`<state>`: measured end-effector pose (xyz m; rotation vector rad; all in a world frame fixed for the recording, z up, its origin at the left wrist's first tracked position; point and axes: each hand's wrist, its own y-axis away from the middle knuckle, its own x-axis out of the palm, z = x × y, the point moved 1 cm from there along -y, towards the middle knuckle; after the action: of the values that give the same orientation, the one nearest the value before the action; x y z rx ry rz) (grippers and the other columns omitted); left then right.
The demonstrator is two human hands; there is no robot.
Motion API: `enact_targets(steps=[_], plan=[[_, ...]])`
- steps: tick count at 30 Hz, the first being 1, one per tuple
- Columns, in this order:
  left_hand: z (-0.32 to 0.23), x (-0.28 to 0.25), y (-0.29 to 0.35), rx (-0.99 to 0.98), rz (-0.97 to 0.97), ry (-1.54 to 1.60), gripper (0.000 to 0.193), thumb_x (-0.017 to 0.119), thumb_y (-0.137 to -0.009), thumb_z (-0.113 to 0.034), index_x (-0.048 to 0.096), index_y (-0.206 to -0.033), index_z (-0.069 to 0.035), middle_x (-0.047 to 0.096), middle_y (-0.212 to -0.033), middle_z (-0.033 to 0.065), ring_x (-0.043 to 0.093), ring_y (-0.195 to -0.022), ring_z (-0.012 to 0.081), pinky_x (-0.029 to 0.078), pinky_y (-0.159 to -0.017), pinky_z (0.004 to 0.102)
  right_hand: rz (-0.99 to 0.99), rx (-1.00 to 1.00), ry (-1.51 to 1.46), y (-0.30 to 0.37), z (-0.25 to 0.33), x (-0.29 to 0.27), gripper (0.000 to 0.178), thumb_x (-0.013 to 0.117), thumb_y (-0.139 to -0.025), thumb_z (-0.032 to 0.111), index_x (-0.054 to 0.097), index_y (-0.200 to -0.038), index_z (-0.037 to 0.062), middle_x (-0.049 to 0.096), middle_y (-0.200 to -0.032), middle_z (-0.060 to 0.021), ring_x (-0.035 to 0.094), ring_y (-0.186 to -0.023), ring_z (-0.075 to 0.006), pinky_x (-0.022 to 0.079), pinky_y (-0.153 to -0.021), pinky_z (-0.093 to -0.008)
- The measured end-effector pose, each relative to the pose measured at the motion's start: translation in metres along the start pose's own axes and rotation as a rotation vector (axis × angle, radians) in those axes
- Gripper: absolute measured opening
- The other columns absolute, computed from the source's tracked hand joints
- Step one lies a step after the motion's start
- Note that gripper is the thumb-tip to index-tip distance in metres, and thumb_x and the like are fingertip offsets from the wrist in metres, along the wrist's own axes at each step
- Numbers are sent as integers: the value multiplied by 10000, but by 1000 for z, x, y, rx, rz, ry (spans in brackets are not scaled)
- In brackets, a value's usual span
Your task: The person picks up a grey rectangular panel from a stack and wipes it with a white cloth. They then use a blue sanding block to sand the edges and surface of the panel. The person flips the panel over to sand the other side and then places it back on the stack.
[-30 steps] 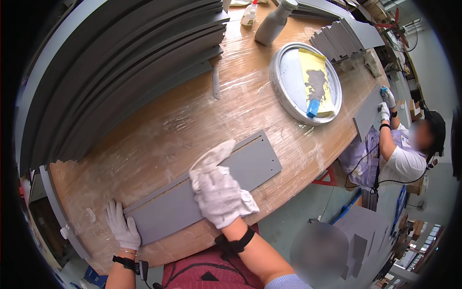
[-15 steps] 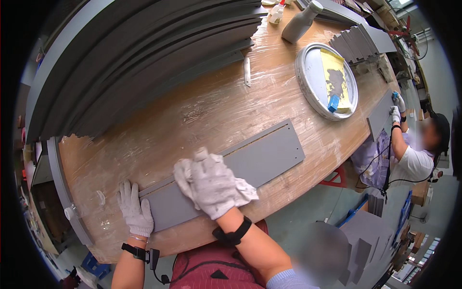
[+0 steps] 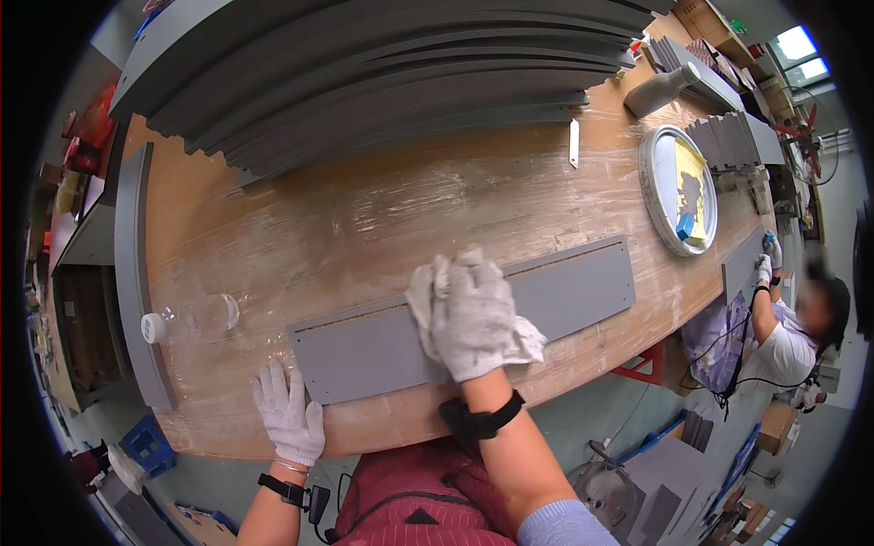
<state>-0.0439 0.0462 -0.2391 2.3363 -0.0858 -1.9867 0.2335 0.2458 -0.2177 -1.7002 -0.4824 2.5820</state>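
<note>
A long grey board (image 3: 583, 284) with a narrow brownish groove along its far side lies near the table's front edge. My right hand (image 3: 475, 314), in a white knitted glove, presses a white cloth (image 3: 528, 344) onto the middle of the board. The cloth sticks out on both sides of the palm. My left hand (image 3: 289, 414), gloved alike, rests flat on the table at the board's near left corner. Its fingers are spread and hold nothing; I cannot tell whether the thumb touches the board.
A tall stack of grey boards (image 3: 391, 82) fills the far side. A white utility knife (image 3: 574, 144), a round lid (image 3: 648, 182) with yellow sandpaper and a blue block (image 3: 685, 226), and a grey bottle (image 3: 663, 89) stand right of it. A co-worker (image 3: 774, 328) handles another board.
My view has turned, shifting the whole scene. My right hand and the cloth have slid rightward along the board. My left hand sits nearer to me beside the board's end.
</note>
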Motion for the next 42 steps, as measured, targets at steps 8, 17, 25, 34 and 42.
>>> enact_targets(steps=[8, 17, 25, 34, 42], plan=[[0, -4, -1, 81, -105, 95, 769, 636, -850, -518, 488, -1393, 6, 420, -1494, 308, 321, -1426, 534, 156, -1187, 681, 974, 122, -664, 76, 12, -50, 299, 689, -920, 165, 667, -1194, 47, 681, -1131, -170, 650, -1119, -311, 527, -956, -381], [5, 3, 0, 82, -57, 68, 783, 623, -858, -473, 448, -1463, -8, 388, -1534, 308, 316, -1447, 513, 141, -1206, 655, 334, 75, -27, 1, 53, -10, 412, 686, -867, 287, 637, -1207, 61, 638, -1119, -188, 642, -871, -350, 526, -702, -481], [7, 6, 4, 83, -65, 9, 728, 544, -931, -430, 434, -1495, 18, 346, -1586, 291, 281, -1487, 489, 148, -1227, 605, 318, -51, -142, 43, 1, -31, 394, 681, -833, 250, 671, -1208, 129, 649, -1048, -117, 634, -844, -335, 519, -688, -474], [0, -1, -1, 49, -42, 101, 715, 505, -967, -475, 441, -1500, -1, 355, -1585, 282, 287, -1486, 479, 135, -1230, 611, 462, 917, -65, 35, -307, -216, 402, 591, -1004, 304, 659, -1298, 38, 659, -1339, -145, 632, -1175, -280, 488, -1006, -363], [-16, 1, -14, -236, -2, 155, 619, 544, -996, -291, 403, -1530, -11, 305, -1635, 220, 244, -1518, 427, 151, -1250, 511, 145, 473, -937, -101, -216, -193, 650, 686, -956, 253, 436, -1513, 31, 489, -1519, -155, 539, -1307, -272, 500, -1024, -400]])
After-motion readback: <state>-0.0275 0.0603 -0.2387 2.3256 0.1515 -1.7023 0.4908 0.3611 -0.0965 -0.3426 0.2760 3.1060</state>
